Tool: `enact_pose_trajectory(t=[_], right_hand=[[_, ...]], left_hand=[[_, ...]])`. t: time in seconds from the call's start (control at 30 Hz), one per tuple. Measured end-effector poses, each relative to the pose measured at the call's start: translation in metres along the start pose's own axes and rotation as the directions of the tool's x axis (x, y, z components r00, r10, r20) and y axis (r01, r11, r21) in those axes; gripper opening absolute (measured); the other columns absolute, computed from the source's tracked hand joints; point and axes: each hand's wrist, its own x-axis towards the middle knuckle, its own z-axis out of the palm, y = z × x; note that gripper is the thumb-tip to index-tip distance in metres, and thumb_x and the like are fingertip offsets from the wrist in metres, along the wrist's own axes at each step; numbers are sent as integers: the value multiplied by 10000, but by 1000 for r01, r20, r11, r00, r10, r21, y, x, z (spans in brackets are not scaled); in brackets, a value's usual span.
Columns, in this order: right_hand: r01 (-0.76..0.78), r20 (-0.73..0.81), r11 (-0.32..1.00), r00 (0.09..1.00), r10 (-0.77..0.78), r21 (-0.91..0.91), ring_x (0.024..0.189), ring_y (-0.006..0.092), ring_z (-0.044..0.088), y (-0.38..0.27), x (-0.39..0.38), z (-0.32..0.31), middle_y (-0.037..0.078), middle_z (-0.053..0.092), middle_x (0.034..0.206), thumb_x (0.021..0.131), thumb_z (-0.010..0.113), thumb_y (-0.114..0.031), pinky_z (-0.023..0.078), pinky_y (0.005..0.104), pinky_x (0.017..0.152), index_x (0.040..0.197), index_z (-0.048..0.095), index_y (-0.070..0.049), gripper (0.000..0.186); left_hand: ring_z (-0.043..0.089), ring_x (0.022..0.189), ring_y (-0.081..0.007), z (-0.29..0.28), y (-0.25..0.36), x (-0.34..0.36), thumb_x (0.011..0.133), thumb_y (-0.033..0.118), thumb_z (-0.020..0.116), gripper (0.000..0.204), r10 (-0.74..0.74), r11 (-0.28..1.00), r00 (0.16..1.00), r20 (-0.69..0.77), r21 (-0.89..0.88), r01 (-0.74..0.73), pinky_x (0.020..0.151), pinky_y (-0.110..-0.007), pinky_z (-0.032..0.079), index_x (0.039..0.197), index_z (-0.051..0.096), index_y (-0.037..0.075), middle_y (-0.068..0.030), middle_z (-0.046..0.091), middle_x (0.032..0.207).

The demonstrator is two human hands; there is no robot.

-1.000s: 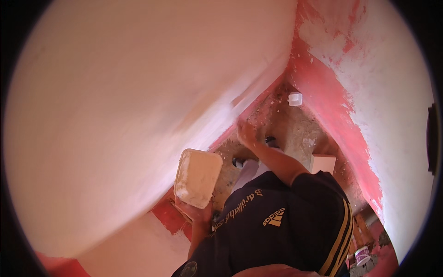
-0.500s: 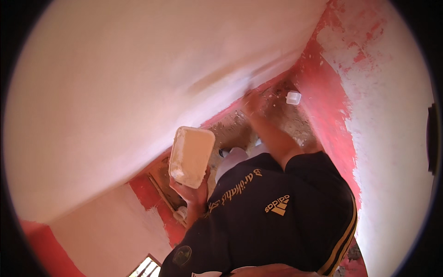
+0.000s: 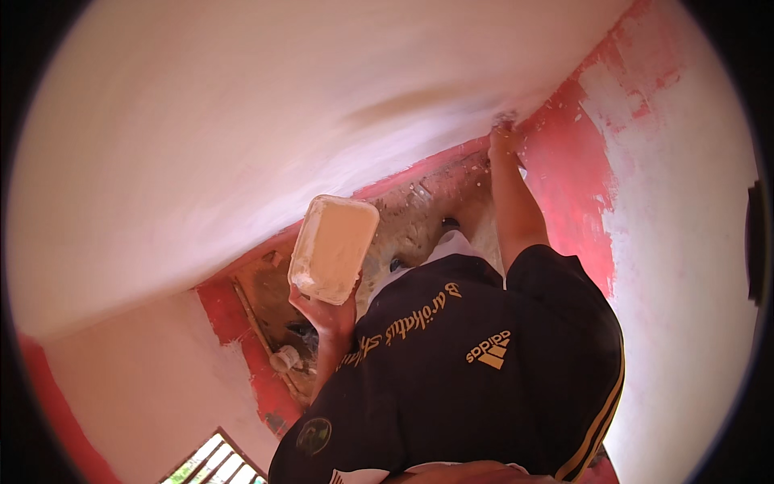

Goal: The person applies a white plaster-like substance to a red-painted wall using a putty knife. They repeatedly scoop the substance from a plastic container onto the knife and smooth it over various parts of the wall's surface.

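My left hand grips a rectangular tub at its near end. The tub is pale and smeared, with a cream-coloured, smooth surface facing up. My right arm is stretched far out, and my right hand is up against the foot of the whitish wall, close to the corner. Its fingers look closed, but whatever they hold is too small and blurred to name. Just above the red band along the wall's base, the whitish coating ends in an uneven edge.
At right stands a second wall, red below with patchy white above. The brown floor is dirty and speckled. A pole leans at the lower left, near a whitish round object. A barred window shows at the bottom left.
My right hand has moved right along the wall's base to the corner. The tub in my left hand has shifted slightly up. My arm now mostly covers the small white container on the floor.
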Motion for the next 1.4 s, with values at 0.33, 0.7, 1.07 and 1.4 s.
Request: enact_pose_trajectory(t=[0.33, 0.7, 1.07, 1.4], right_hand=[[388, 497, 919, 812, -306, -68, 995, 344, 674, -116, -464, 79, 192, 707, 1075, 966, 619, -231, 511, 442, 901, 1169, 658, 0, 310], [252, 381, 788, 767, -516, 561, 1006, 157, 625, -278, -722, 10, 121, 633, 1176, 1019, 500, -4, 530, 290, 879, 1460, 391, 45, 456], [816, 625, 268, -140, -768, 512, 711, 225, 609, -379, -890, 35, 93, 680, 838, 916, 650, -9, 499, 321, 671, 1250, 705, -136, 362], [763, 648, 34, -523, -554, 645, 779, 240, 628, -385, -974, 74, 48, 736, 922, 825, 692, -31, 526, 339, 708, 1196, 752, -169, 400]], left_hand=[[485, 1349, -275, -290, 188, 24, 977, 606, 313, 718, 39, 978, 998, 51, -207, -27, 1051, -504, 439, 1514, 404, 138, -62, 500, 1473], [424, 1417, -293, -493, 272, 19, 952, 592, 415, 780, 82, 959, 981, 177, -283, -29, 1167, -467, 338, 1537, 344, 81, -117, 443, 1532], [481, 1370, -313, -583, 321, -8, 932, 601, 439, 788, 48, 967, 966, 253, -253, 19, 1129, -486, 402, 1513, 372, 73, -140, 492, 1480], [552, 1281, -291, -629, 338, -65, 1030, 582, 274, 625, 98, 968, 972, 213, -247, -43, 1015, -496, 506, 1444, 428, 140, -111, 539, 1390]])
